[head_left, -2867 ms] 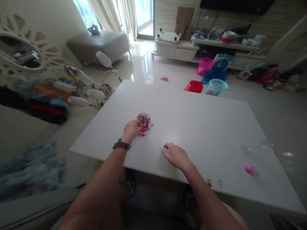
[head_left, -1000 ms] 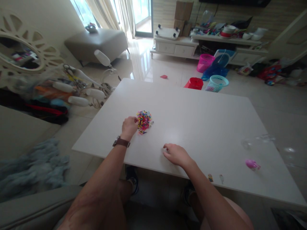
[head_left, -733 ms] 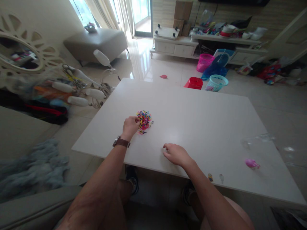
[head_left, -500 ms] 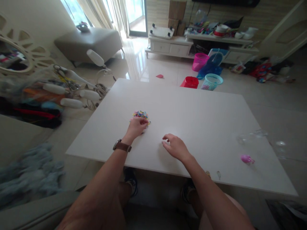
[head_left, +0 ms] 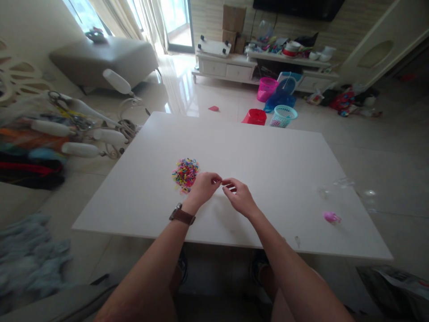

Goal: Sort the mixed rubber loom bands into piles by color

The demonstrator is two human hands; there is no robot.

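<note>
A loose pile of tiny multicoloured rubber bands lies on the white table, just left of my hands. My left hand, with a brown-strapped watch on its wrist, is closed in a pinch at the right side of the pile. A speck of yellow shows at its fingertips, too small to name. Fingertip to fingertip with it is my right hand, its fingers curved and a gap showing between thumb and fingers. Both hands are above the table's near half.
On the table's right side are a pink toy-like item, a clear plastic object and a small clear piece by the near edge. Beyond the far edge stand a red bin and a light blue basket. White lamp arms are at the left.
My left hand has left the pile and moved right to meet my right hand, uncovering the pile. My right hand stays nearly in place. The view has shifted slightly.
</note>
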